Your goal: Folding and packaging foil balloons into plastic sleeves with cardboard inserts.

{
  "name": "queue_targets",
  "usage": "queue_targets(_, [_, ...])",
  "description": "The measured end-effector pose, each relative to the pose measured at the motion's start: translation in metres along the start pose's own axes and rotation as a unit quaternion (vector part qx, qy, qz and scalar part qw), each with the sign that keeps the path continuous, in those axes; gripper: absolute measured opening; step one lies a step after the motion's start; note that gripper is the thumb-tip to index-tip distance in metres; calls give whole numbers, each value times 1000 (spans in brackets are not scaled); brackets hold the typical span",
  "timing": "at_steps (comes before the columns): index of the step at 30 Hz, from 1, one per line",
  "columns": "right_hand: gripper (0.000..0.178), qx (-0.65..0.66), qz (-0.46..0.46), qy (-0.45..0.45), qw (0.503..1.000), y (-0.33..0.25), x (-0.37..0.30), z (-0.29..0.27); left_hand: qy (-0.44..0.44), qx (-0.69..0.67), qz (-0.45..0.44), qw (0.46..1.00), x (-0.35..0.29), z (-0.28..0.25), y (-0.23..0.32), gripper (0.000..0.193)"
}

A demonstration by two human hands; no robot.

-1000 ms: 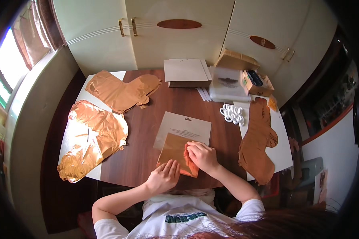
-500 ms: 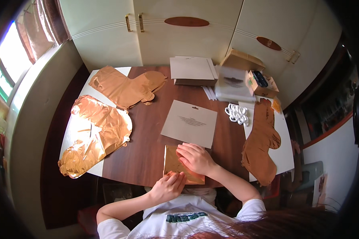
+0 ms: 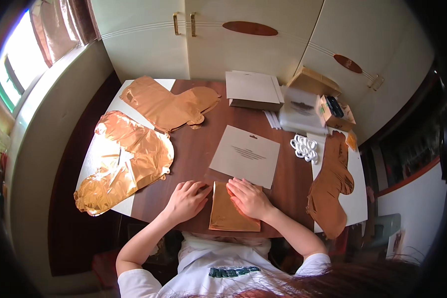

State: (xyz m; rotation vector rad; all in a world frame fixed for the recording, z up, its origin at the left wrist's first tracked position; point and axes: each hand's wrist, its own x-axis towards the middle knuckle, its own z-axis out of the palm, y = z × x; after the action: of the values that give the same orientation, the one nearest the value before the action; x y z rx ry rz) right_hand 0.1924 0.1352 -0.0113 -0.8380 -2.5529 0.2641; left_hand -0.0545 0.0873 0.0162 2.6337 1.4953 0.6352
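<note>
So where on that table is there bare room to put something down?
Bare wood shows between the shiny foil shape and the white card, beyond the left hand. Another patch lies between that card, the right hand and the brown foil shape at right. The far right is crowded: card stack, clear bags, small box and white rings.

The folded foil piece (image 3: 228, 213) was a shiny gold, warming to copper-orange along its right side; it lay flat, a roughly rectangular packet a little longer from near to far than across; faint creases ran over its face; from where I stood, its far right part was hidden; it sat at the middle of the table's (image 3: 193, 154) near side, its near end just beside the edge.
</note>
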Motion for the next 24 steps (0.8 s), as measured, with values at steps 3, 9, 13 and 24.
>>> queue_targets(3, [42,-3,-3,-7,1000,-1,0,-2,-9,-8,7,1000,4,2,-1,39])
queue_targets(9, [43,-13,-8,-20,1000,-1,1,-2,-19,-13,11,1000,8,5,-3,41])
queue_targets(13, [43,-14,-6,-29,999,-1,2,-3,-4,-4,29,1000,11,7,-3,42])
queue_targets(24, [46,6,-16,-39,999,-3,7,-6,-20,-37,13,999,10,9,-4,43])
